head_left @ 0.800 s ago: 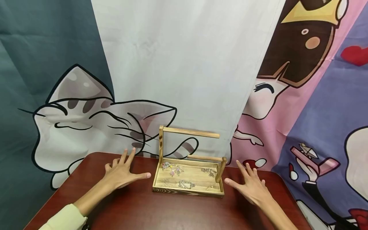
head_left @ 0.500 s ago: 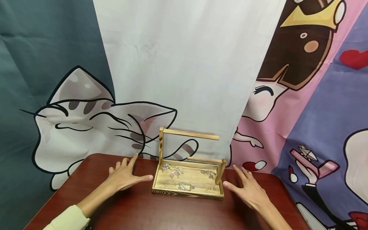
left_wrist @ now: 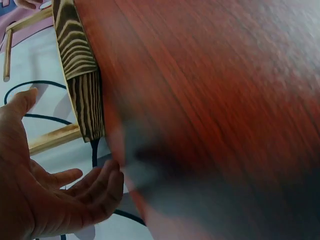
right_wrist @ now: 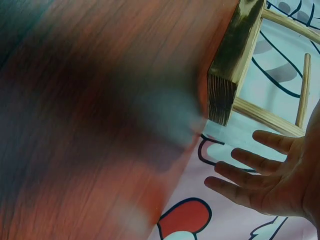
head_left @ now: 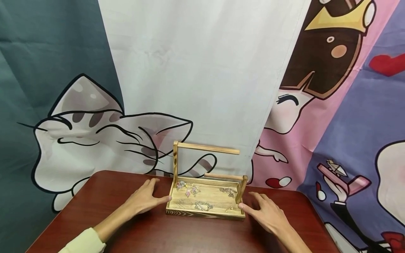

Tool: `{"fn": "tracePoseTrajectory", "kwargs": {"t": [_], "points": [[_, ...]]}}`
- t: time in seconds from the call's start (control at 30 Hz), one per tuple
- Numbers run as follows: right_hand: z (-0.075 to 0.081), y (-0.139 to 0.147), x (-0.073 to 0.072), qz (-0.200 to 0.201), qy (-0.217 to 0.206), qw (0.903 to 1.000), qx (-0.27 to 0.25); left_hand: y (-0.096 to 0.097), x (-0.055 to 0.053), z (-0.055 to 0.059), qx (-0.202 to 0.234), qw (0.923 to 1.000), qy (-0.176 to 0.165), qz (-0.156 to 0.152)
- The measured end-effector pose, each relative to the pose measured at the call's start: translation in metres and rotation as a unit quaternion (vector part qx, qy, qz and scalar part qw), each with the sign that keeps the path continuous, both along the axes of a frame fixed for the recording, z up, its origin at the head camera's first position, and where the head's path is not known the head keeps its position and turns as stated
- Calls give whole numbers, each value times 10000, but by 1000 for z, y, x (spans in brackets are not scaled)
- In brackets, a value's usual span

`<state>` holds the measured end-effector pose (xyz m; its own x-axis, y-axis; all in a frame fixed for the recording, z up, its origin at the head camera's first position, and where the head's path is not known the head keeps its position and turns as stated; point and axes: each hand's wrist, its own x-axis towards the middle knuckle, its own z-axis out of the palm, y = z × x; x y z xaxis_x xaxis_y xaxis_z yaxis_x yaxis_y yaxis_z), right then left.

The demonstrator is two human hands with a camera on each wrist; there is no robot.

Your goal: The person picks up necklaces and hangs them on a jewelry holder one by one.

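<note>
Head view: wooden tray, near six o'clock, is flanked at nine and three by left hand and right hand, thumbs spread from fingers; handling is judged barely begun, trinkets inside, gripping undone.

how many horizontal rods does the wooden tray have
2: the upper rod runs from the taller post at left, the lower rod from the shorter post at right, in the head view.
</note>
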<state>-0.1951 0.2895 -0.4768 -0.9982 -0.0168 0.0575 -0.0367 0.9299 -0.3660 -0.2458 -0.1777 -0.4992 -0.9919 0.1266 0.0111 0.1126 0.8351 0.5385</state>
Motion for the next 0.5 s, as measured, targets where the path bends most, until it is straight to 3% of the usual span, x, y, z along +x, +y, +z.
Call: {"fn": "tracePoseTrajectory", "kwargs": {"t": [0.23, 0.3, 0.37, 0.5], "points": [[-2, -10, 2, 54, 274, 9996, 32, 6, -5, -2, 817, 9965, 16, -171], [-3, -14, 2, 50, 381, 9993, 32, 7, -6, -3, 1193, 9927, -126, -145], [-5, -18, 2, 76, 501, 9987, -15, 8, -5, -4, 1628, 9859, -380, -95], [-8, -28, 2, 152, 650, 9977, -80, 11, -3, -6, 2458, 9645, -969, 53]]}}
